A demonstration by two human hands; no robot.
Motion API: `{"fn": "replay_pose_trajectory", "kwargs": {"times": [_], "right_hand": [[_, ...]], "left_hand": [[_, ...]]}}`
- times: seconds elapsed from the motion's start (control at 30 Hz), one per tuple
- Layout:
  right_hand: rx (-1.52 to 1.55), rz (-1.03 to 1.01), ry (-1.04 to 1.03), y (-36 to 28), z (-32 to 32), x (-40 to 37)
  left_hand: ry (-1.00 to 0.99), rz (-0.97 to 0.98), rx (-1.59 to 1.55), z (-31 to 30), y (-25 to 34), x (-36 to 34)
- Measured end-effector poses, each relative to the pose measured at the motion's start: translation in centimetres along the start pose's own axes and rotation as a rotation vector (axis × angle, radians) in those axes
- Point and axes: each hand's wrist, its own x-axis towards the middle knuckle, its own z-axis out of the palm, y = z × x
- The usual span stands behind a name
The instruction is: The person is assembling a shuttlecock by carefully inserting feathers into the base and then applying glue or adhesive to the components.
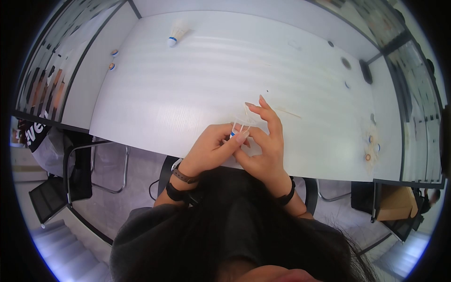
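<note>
Near the desk's front edge, my left hand is closed around the base of a partly stripped shuttlecock, which has a blue band and thin white quills pointing up. My right hand is beside it, its thumb and lower fingers at the same shuttlecock. The index finger and another finger of my right hand are raised near a thin pale quill. A whole shuttlecock lies farther back on the white desk.
Two small corks sit by the left partition. Several corks lie among pale scraps at the right. A thin stick lies right of my hands. Dark round objects are at the back right.
</note>
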Motion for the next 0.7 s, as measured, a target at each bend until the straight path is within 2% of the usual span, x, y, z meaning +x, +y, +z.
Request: {"fn": "replay_pose_trajectory", "kwargs": {"times": [0.17,0.37,0.47,0.7], "right_hand": [[-0.015,-0.012,0.006,-0.10,0.00,0.07],[-0.015,-0.057,0.039,-0.01,0.20,-0.09],[0.017,-0.056,0.091,-0.11,0.19,-0.02],[0.038,-0.040,0.048,-0.01,0.02,0.08]], "left_hand": [[0.027,0.054,0.013,0.21,-0.22,0.08],[0.055,-0.026,-0.004,-0.06,-0.58,-0.10],[0.080,0.015,-0.015,0.16,-0.91,-0.02],[0.058,-0.033,-0.018,0.02,-0.17,-0.03]]}}
